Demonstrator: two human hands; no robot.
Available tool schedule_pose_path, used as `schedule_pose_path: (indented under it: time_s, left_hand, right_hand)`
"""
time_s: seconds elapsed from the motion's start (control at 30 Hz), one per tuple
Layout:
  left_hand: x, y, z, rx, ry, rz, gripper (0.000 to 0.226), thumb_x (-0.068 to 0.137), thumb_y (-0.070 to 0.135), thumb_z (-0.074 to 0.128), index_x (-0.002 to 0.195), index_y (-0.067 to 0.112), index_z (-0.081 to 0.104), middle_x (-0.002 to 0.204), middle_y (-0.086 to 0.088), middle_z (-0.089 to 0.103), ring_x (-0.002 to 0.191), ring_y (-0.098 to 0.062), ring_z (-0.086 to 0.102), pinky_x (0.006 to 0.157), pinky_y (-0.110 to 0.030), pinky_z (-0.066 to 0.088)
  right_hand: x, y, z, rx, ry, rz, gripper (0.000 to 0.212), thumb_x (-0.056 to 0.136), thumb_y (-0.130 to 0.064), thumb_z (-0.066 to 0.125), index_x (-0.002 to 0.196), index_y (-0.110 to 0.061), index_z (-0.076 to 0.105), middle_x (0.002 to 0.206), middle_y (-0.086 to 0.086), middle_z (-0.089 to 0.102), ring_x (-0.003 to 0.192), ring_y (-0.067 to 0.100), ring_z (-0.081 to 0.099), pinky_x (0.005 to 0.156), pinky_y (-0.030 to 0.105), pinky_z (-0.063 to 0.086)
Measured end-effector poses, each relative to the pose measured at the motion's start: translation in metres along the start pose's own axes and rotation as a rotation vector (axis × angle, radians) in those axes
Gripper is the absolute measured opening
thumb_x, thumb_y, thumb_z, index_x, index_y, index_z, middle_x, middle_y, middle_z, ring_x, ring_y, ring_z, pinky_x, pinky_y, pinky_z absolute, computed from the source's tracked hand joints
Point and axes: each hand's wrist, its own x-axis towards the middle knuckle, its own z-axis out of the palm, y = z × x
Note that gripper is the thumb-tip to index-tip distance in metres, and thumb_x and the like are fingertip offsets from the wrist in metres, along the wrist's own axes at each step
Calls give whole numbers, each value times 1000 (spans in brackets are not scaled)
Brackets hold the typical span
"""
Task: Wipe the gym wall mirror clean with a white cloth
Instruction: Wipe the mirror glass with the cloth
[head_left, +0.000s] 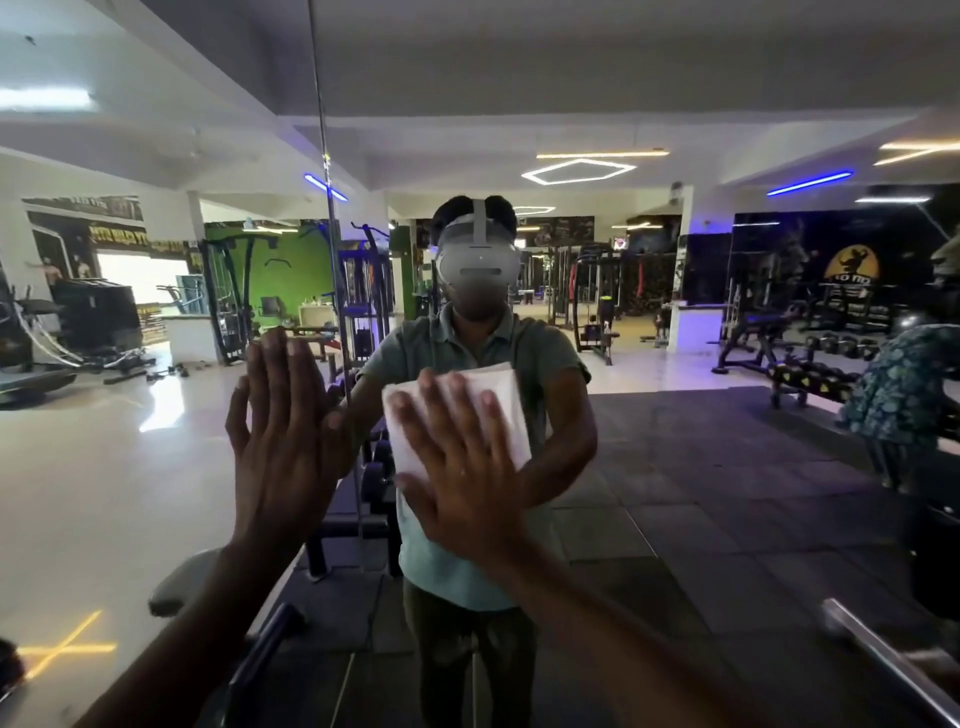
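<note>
Gym wall mirror fills nearly the whole view, reflecting a bright hall of weight machines, dumbbell racks and hexagon ceiling lights, with a vertical seam between two panes just left of centre. One white cloth, folded flat, is pinned against the glass by the right hand, whose fingers are spread straight over it, so that grip is open and pressing, not clutching. The left hand is also open, fingers straight and together, palm towards the glass beside the seam; whether it touches the pane I cannot tell. Count: two hands, one cloth, two panes in view, one reflected person wearing a headset. Judging by the pose, the wiping step is in hand at chest height. The next move calls for steady flat pressure while sliding the cloth in overlapping passes across the glass, without letting the fold bunch up
</note>
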Motion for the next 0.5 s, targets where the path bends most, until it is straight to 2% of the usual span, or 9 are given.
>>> schedule_pose_path:
  time_s: [0.07, 0.1, 0.17, 0.27, 0.37, 0.43, 0.5]
  left_hand:
    - [-5, 0, -2, 9, -16, -10, 69, 109, 35, 27, 165, -1, 11, 175, -19, 3, 163, -32, 2, 130, -49, 9]
    - [-6, 0, -3, 12, -18, -5, 68, 109, 35, 27, 166, 0, 10, 175, -19, 3, 163, -32, 3, 130, -50, 10]
    - [-8, 0, -7, 8, -32, 1, 68, 109, 34, 27, 166, 0, 10, 175, -19, 3, 163, -32, 3, 130, -50, 10]
    - [-18, -2, -9, 20, -48, 9, 68, 109, 33, 28, 166, 0, 10, 175, -19, 3, 163, -35, 5, 129, -49, 10]
    - [-31, -8, -11, 61, -94, 33, 67, 109, 32, 29, 166, 1, 12, 175, -19, 4, 162, -34, 7, 128, -49, 11]
    - [-37, -13, -15, 90, -121, 55, 66, 110, 33, 26, 166, 1, 13, 175, -19, 6, 162, -33, 8, 129, -47, 10]
    - [-38, -20, -20, 69, -148, 94, 66, 110, 33, 25, 166, 1, 13, 175, -17, 6, 163, -32, 7, 130, -44, 9]
  right_hand:
    - [0, 23, -7, -20, -44, -122, 72, 107, -47, 50, 169, -22, 24, 178, 6, 11, 165, 26, 3, 133, 52, 7]
    - [1, 40, -12, -8, -30, -98, 69, 108, -46, 46, 169, -22, 25, 178, 6, 11, 165, 26, 3, 133, 52, 7]
    - [2, 80, -26, -26, 47, 89, 68, 107, -47, 39, 168, -20, 28, 177, 9, 13, 165, 30, 6, 132, 55, 8]
    - [1, 134, -45, -117, 214, 471, 70, 107, -48, 30, 168, -13, 25, 175, 18, 18, 163, 38, 14, 129, 61, 15]
    - [15, 108, -38, -125, 294, 763, 76, 106, -53, 30, 169, -10, 21, 175, 22, 17, 162, 42, 13, 128, 62, 14]
    - [28, 47, -20, -49, 247, 662, 77, 106, -51, 39, 169, -10, 21, 175, 21, 14, 163, 41, 8, 130, 61, 9]
    - [40, -19, 3, 52, 166, 377, 74, 106, -45, 45, 168, -12, 25, 176, 18, 14, 164, 38, 6, 131, 58, 5]
